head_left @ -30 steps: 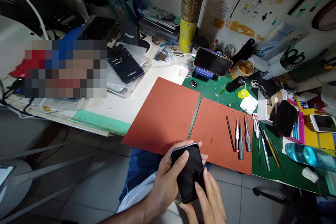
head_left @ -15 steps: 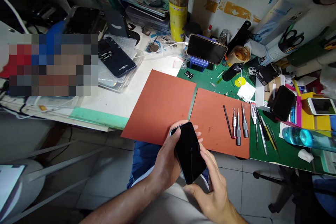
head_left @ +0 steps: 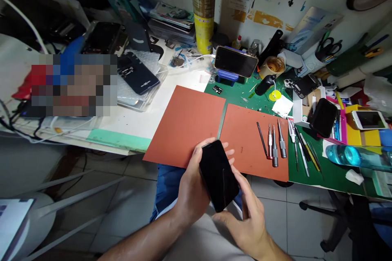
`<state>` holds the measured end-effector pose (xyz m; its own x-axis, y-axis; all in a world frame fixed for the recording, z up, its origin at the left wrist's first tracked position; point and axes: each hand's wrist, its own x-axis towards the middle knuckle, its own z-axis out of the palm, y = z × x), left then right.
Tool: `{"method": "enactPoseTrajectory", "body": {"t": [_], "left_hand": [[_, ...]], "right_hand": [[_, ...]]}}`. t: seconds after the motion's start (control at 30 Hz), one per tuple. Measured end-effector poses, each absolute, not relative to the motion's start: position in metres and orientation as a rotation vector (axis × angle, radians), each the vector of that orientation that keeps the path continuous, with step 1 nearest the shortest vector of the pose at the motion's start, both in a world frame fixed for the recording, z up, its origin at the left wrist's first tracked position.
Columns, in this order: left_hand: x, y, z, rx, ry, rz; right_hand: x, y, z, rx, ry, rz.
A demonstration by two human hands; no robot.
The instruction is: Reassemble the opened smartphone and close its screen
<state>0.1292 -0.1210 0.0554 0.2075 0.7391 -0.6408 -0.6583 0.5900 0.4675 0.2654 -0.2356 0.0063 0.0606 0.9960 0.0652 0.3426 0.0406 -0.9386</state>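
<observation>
A smartphone (head_left: 219,175) with a dark, unlit screen lies tilted between my two hands, over my lap at the bench's front edge. Wrapped around its left side is my left hand (head_left: 193,185), thumb along the upper left edge and fingertips showing past the right edge. My right hand (head_left: 249,208) grips the lower right, thumb at the bottom corner and fingers against the right side. The phone's back is hidden. Just beyond it lie two reddish-brown mats (head_left: 186,124). Several screwdrivers (head_left: 275,147) and a thin black pry tool (head_left: 261,138) rest on the right mat.
Tweezers and pens (head_left: 306,155) lie right of the mats, near a blue bottle (head_left: 361,155). Behind stand a phone on a blue holder (head_left: 228,76) and a yellow spray can (head_left: 203,28). A dark phone back (head_left: 139,75) sits on bubble wrap at left. A chair base (head_left: 327,220) is below right.
The camera view has shifted slightly. My left thumb has slid from the screen's top corner to the phone's left edge; both hands still hold the phone.
</observation>
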Motion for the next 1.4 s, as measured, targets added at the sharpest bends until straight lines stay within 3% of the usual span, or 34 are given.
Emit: {"method": "enactPoseTrajectory", "body": {"t": [0.2, 0.37, 0.63, 1.2, 1.4], "left_hand": [[0.117, -0.127, 0.041, 0.196, 0.927, 1.063], [0.103, -0.131, 0.026, 0.300, 0.925, 1.122], [0.091, -0.124, 0.020, 0.265, 0.821, 1.100], [0.072, -0.133, -0.004, 0.333, 0.750, 1.052], [0.065, -0.129, -0.007, 0.325, 0.792, 1.024]], "right_hand": [[0.250, -0.233, 0.010, -1.431, -1.685, 0.358], [0.243, -0.229, 0.019, -1.416, -1.823, 0.134], [0.241, -0.225, 0.025, -1.381, -1.877, 0.029], [0.248, -0.222, 0.028, -1.249, -1.906, 0.162], [0.233, -0.219, 0.015, -1.223, -1.811, 0.023]]}}
